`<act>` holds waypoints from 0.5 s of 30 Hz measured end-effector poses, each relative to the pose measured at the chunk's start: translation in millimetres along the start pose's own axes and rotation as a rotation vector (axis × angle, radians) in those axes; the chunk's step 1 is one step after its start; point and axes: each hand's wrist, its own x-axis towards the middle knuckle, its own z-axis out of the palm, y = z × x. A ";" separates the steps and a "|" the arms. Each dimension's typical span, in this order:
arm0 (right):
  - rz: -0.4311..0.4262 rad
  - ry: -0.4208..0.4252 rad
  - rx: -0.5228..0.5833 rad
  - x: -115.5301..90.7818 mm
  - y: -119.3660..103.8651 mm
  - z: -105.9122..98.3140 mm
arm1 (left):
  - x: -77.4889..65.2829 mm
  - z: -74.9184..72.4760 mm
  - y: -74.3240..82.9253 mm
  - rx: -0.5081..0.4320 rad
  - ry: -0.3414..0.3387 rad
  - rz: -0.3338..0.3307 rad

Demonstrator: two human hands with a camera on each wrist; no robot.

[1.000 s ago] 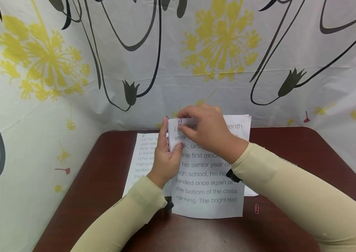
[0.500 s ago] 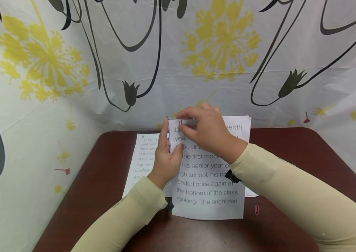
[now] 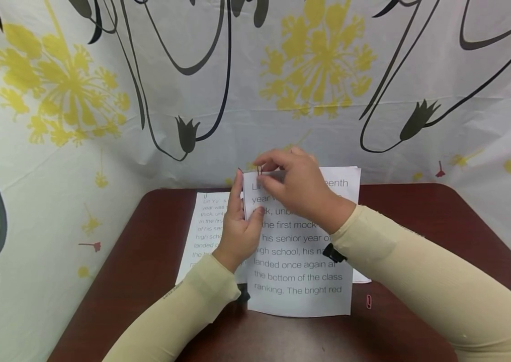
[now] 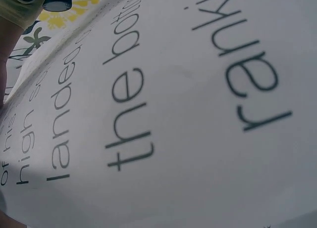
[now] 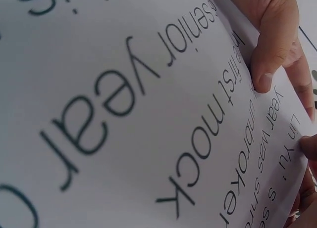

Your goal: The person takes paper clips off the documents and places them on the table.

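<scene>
Upright in front of me stands a printed paper sheet (image 3: pixel 298 271), its text facing me. My left hand (image 3: pixel 237 226) grips its left edge, the thumb across the front and the other fingers partly hidden behind. My right hand (image 3: pixel 305 183) pinches a thin reddish paper clip (image 3: pixel 259 171) at the top edge, near the upper left corner; the clip sticks up above the edge. In the right wrist view the left thumb (image 5: pixel 272 65) presses on the sheet, while a fingertip (image 5: pixel 309 146) touches near the first line. Only the sheet's lower lines fill most of the left wrist view.
Behind the left hand, another printed sheet (image 3: pixel 196 241) lies on the dark red table (image 3: pixel 138 281), a clip (image 3: pixel 205 195) at its top. A pink paper clip (image 3: pixel 368 301) lies to the right. A patterned curtain (image 3: pixel 255 90) hangs at the back.
The paper clip in my right fingers has shifted upward, from lying over the sheet's top line to standing out above the edge. My left hand has hardly moved.
</scene>
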 end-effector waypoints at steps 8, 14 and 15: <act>0.094 -0.021 0.110 1.8 -4.9 -4.3 | -2.6 1.1 1.4 -0.011 -0.001 -0.002; 0.130 -0.019 0.161 1.9 -7.2 -8.3 | -4.4 1.9 1.5 -0.005 0.005 0.000; 0.135 -0.018 0.175 2.1 -7.5 -9.3 | -4.9 1.9 1.5 -0.006 0.005 -0.006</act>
